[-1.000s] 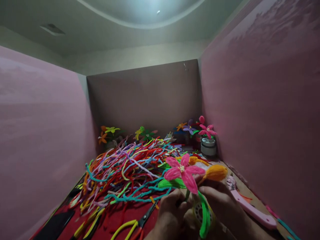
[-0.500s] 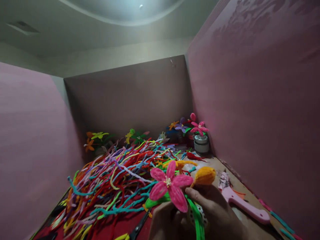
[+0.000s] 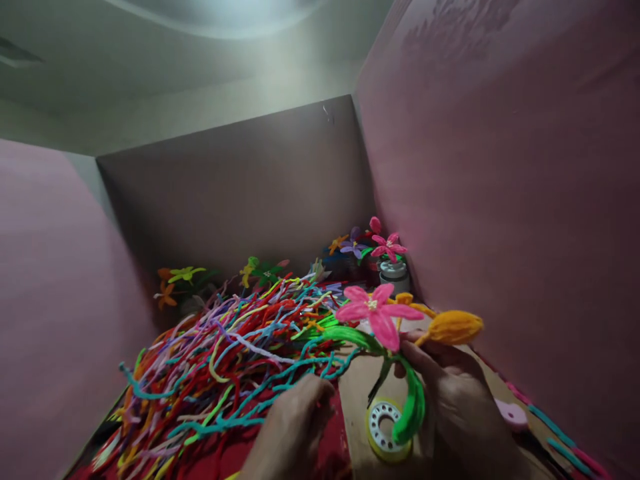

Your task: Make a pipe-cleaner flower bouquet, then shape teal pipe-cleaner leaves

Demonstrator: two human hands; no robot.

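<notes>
My right hand (image 3: 453, 387) pinches the stems of a pipe-cleaner flower spray, closed just behind the blossom. The spray has a pink five-petal flower (image 3: 383, 312), an orange bud (image 3: 456, 327) reaching right, and green leaves (image 3: 413, 400), one curling downward. My left hand (image 3: 296, 420) is apart from the spray, low over the red surface, its fingers curled under and mostly hidden. Below the spray lies a roll of tape (image 3: 374, 427) with a white core and yellow rim, on the tan board (image 3: 357, 413).
A big heap of coloured pipe cleaners (image 3: 240, 347) covers the left and middle. Finished flowers stand at the back, one pink flower (image 3: 390, 247) above a grey-white pot (image 3: 394, 273). A pink tool handle (image 3: 511, 415) lies at right. Pink panels (image 3: 475, 200) enclose the workspace.
My left hand has let go of the spray and moved down-left, over where scissors lay. My right hand has shifted the spray right and up, uncovering the tape roll. The view has swung slightly.
</notes>
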